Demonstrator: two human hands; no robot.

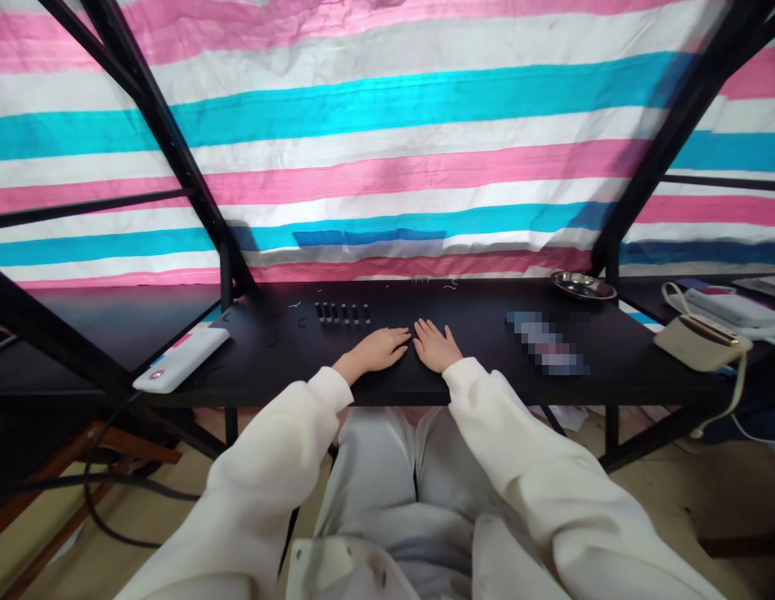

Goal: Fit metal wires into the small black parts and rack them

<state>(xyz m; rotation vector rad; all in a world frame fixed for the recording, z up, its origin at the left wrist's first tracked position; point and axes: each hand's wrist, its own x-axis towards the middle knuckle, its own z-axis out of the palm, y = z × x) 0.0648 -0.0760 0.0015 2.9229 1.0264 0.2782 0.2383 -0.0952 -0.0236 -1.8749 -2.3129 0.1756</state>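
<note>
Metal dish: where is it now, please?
In the head view, the metal dish sits far right on the black table, behind the blurred object and beyond the person's right hand.

two hands, six black pegs, one steel dish, one beige bag

No text or labels readable

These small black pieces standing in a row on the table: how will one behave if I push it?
The small black pieces look narrow and upright, so one would probably tip easily. They look small, so probably light. The black tabletop looks smooth, so a fallen piece may slide.
</note>
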